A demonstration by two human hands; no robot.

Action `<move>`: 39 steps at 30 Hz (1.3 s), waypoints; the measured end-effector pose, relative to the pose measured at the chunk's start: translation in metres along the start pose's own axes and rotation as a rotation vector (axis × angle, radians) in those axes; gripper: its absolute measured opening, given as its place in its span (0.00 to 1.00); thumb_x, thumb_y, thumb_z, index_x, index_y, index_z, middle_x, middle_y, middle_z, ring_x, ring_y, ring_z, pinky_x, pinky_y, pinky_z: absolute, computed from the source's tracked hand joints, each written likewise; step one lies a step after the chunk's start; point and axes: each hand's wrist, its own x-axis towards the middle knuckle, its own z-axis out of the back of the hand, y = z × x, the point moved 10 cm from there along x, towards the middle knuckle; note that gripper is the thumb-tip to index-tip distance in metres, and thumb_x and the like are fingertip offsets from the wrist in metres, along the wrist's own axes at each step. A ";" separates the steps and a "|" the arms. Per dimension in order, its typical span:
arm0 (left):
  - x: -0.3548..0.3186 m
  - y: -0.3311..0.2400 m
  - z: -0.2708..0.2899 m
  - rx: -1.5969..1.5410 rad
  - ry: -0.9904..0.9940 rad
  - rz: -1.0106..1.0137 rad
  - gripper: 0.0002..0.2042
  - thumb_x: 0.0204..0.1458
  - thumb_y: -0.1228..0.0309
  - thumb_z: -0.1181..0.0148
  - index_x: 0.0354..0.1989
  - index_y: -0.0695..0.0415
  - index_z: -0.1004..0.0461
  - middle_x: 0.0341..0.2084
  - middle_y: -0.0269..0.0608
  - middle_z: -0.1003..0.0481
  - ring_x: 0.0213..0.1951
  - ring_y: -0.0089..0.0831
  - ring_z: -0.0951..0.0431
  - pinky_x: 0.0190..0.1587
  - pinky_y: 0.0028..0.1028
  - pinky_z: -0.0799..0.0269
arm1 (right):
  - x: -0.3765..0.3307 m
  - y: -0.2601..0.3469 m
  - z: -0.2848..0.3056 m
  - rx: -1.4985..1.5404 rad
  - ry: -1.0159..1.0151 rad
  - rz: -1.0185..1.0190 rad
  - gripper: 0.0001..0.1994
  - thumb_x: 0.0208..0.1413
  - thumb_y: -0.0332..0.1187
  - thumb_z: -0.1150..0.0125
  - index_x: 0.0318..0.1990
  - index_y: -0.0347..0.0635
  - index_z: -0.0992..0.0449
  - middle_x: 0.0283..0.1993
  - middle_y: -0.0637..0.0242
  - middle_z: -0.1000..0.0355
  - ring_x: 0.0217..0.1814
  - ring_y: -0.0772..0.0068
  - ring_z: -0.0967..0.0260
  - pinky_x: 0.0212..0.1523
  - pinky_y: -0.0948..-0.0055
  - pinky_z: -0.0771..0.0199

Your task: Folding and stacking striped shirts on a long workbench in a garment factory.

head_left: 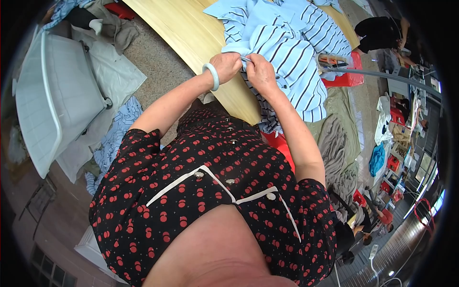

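Note:
A light blue shirt with dark stripes [287, 52] lies bunched on the wooden table, part of it draped over the near edge. My left hand [225, 66], with a pale bangle at the wrist, pinches a bit of its edge. Close beside it, my right hand [261, 71] grips the same edge, with the fingers pressed together. A short strip of blue cloth shows between the fingertips. Whether anything small is held there too is hidden by the fingers.
The pale wooden table [181, 36] runs away from me. A red bin [351, 71] stands to the right, by a grey-green cloth heap [337, 138]. At left is a white wheeled tub [71, 76], with blue striped cloth [117, 131] on the floor. Other people work at far right.

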 end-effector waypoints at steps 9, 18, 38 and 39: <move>0.006 0.000 0.001 -0.004 0.098 -0.121 0.09 0.46 0.71 0.59 0.20 0.62 0.37 0.18 0.53 0.34 0.24 0.48 0.33 0.28 0.39 0.38 | 0.004 -0.004 -0.004 0.095 0.041 0.024 0.08 0.43 0.28 0.53 0.31 0.34 0.31 0.26 0.53 0.34 0.27 0.58 0.35 0.29 0.69 0.36; 0.010 0.008 -0.002 -0.138 0.110 -0.143 0.09 0.46 0.71 0.58 0.20 0.63 0.37 0.17 0.52 0.35 0.23 0.46 0.34 0.28 0.36 0.39 | 0.008 -0.014 -0.009 0.180 0.144 -0.027 0.10 0.45 0.30 0.51 0.34 0.36 0.31 0.23 0.59 0.34 0.22 0.72 0.39 0.26 0.75 0.38; 0.012 0.021 -0.008 -0.357 0.236 -0.045 0.11 0.48 0.69 0.56 0.20 0.64 0.36 0.13 0.41 0.37 0.19 0.26 0.37 0.23 0.28 0.41 | 0.009 -0.034 -0.023 0.334 0.286 -0.273 0.11 0.44 0.37 0.48 0.31 0.39 0.29 0.22 0.62 0.32 0.22 0.74 0.38 0.26 0.76 0.37; 0.009 0.025 -0.012 -0.388 0.324 0.041 0.11 0.49 0.68 0.55 0.22 0.64 0.34 0.15 0.37 0.35 0.21 0.23 0.36 0.25 0.26 0.39 | 0.009 -0.033 -0.024 0.335 0.284 -0.275 0.11 0.44 0.37 0.48 0.31 0.39 0.29 0.22 0.62 0.32 0.22 0.74 0.38 0.26 0.76 0.37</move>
